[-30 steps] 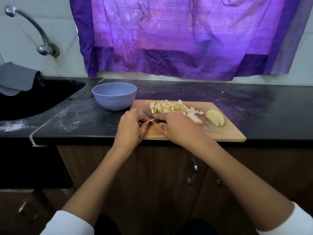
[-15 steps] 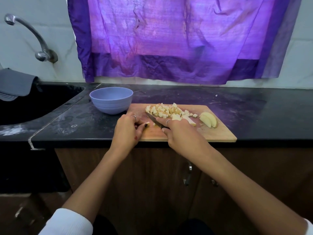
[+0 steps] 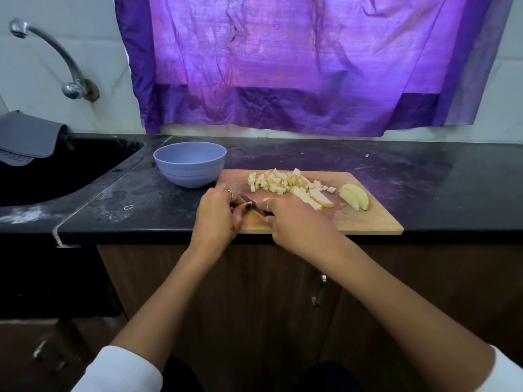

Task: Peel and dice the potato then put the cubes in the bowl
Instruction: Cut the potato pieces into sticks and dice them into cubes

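Potato cubes [image 3: 278, 181] lie heaped at the middle of the cutting board [image 3: 368, 222], with uncut strips [image 3: 312, 198] and wedges [image 3: 355, 196] to their right. Dicing looks half done. The right hand [image 3: 297, 222] grips a knife [image 3: 253, 207]; the left hand [image 3: 219, 215] curls its fingers at the blade, perhaps wiping it. Next, I'd guess, the strips get chopped. The empty bowl [image 3: 189, 165] waits on the worktop [image 3: 424, 176], upper left of the board.
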{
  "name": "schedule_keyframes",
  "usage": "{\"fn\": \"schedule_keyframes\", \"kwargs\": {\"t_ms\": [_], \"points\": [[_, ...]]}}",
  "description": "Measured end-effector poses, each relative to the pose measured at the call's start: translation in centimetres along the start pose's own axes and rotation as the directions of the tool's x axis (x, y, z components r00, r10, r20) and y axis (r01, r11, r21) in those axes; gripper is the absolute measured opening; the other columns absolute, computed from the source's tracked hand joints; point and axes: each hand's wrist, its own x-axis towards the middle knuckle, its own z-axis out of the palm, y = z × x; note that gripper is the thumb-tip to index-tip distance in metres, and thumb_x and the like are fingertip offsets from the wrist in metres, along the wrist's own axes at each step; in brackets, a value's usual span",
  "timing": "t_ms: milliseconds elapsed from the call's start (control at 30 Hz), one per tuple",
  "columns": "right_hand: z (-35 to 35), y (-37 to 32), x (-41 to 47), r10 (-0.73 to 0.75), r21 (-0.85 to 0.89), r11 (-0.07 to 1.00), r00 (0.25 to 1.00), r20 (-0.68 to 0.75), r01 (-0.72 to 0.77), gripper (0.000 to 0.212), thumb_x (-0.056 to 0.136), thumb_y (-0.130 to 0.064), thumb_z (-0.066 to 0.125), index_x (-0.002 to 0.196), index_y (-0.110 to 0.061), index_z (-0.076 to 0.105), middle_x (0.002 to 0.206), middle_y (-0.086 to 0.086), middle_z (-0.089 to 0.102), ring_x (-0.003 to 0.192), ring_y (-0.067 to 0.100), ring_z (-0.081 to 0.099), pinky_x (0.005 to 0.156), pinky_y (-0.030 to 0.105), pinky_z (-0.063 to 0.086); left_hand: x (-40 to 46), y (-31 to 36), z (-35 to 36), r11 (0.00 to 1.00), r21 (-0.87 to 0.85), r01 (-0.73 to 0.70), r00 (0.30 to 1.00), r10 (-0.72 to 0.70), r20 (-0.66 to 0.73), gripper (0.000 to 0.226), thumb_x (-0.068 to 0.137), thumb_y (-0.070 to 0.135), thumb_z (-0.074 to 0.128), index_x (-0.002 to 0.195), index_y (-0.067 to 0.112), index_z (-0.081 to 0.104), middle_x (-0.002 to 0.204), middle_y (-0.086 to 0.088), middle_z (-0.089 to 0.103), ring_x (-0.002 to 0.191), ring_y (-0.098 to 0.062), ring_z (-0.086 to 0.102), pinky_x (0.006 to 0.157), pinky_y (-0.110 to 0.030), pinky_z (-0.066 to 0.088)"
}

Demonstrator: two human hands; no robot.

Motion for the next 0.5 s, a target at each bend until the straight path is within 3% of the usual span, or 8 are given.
{"fn": "schedule_keyframes", "kwargs": {"t_ms": [200,333,500], "points": [[-0.3,0.9,-1.7,0.009,-0.019,1.000,0.997,-0.070,-0.010,0.038,0.097,-0.020,0.051,0.135,-0.026,0.049,0.074,-0.005,0.039,0.060,0.007,0.041,0.055,0.025,0.037,0.1,0.0,-0.1,0.999,0.025,0.029,0.999,-0.030,0.024,0.016,0.086,0.026,0.069,0.085,0.010,0.074,0.089,-0.005,0.061,0.078,-0.014,0.055,0.071,-0.029,0.047],[0.0,0.4,-1.7,0.013,0.096,0.995,0.996,-0.093,-0.004,0.040,0.099,-0.022,0.049,0.138,-0.027,0.047,0.079,-0.004,0.043,0.063,0.005,0.043,0.061,0.026,0.041,-0.2,0.5,-0.7,0.999,0.048,-0.015,0.998,0.011,0.064,0.013,0.090,0.019,0.064,0.094,0.011,0.074,0.094,-0.007,0.060,0.087,-0.017,0.051,0.075,-0.029,0.044],[0.4,0.2,-1.8,0.022,0.094,0.995,0.996,-0.084,-0.014,0.036,0.099,-0.023,0.048,0.135,-0.025,0.051,0.091,0.002,0.045,0.069,0.011,0.046,0.063,0.027,0.039,-0.3,0.7,-1.1,0.998,0.034,-0.054,0.997,0.052,0.062,0.014,0.088,0.009,0.064,0.097,0.010,0.075,0.097,-0.007,0.063,0.091,-0.018,0.054,0.079,-0.028,0.045]]}}
